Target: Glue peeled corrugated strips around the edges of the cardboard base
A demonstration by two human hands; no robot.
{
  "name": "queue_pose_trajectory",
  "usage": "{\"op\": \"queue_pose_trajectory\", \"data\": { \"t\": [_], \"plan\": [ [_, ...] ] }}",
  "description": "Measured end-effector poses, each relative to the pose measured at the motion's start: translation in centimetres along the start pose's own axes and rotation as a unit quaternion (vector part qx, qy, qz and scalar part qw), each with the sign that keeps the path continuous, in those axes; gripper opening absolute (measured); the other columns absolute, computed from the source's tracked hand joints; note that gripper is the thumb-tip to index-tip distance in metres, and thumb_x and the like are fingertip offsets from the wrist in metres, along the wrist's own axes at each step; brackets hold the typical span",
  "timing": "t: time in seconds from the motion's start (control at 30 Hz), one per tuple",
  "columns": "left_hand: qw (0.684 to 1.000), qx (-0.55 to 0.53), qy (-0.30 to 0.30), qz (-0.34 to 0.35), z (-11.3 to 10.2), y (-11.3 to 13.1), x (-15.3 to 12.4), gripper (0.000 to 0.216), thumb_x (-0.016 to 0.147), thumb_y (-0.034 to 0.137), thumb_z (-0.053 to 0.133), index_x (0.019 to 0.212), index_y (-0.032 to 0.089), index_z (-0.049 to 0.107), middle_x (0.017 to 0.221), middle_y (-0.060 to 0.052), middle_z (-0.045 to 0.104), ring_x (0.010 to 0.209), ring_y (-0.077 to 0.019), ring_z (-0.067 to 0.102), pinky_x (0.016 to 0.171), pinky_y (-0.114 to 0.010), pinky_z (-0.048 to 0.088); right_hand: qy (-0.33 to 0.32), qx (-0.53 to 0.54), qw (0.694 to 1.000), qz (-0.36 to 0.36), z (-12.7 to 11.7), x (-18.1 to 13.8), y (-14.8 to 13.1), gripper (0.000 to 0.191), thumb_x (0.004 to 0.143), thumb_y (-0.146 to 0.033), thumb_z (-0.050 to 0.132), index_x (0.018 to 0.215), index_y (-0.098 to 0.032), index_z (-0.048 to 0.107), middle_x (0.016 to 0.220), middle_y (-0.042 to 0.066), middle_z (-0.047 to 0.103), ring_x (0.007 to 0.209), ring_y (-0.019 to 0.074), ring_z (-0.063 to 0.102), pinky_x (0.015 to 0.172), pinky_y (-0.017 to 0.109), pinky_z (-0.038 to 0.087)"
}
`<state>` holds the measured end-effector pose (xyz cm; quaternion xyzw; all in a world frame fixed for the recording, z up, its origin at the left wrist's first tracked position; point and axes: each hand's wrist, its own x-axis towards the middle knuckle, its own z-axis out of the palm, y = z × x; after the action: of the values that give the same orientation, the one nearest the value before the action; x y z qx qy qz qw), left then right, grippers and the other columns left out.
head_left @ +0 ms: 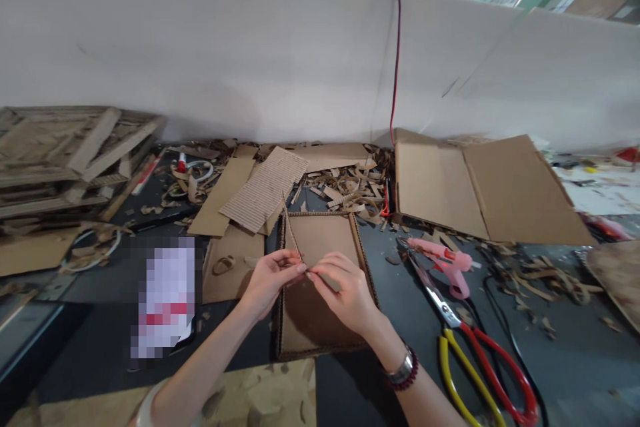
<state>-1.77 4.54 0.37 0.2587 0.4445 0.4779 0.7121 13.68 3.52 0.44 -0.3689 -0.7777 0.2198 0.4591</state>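
My left hand (273,282) and my right hand (345,293) meet above a shallow cardboard tray with raised corrugated edges (320,237). Between their fingertips they pinch the lower end of a thin cardboard strip (293,230), which slants up and away over the tray's far left corner. Both hands hover close over the tray's inner panel. A metal watch and a dark beaded bracelet sit on my right wrist. A pink hot glue gun (445,265) and long scissors with red and yellow handles (463,343) lie to the right of the tray.
A folded cardboard sheet (483,188) lies to the right, and a corrugated piece (264,188) sits beyond the tray among scraps. Stacked cardboard frames (65,160) rise at the left. A pixelated white object (165,300) lies left of my hands. A white wall (210,47) runs behind.
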Motion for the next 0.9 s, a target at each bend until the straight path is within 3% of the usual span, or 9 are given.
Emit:
{"op": "queue_pose_trajectory", "data": {
  "t": [0.9],
  "plan": [
    [1.000,0.010,0.005,0.001,0.26,0.18,-0.22,0.032,0.043,0.021,0.084,0.068,0.011,0.065,0.060,0.002,0.064,0.055,-0.0072,0.059,0.057,-0.015,0.049,-0.003,0.006,1.000,0.006,0.07,-0.25,0.01,0.012,0.082,-0.012,0.050,0.081,-0.018,0.061,0.076,0.006,0.064,0.074,0.0165,0.055,0.067,0.031,0.049]
  ]
}}
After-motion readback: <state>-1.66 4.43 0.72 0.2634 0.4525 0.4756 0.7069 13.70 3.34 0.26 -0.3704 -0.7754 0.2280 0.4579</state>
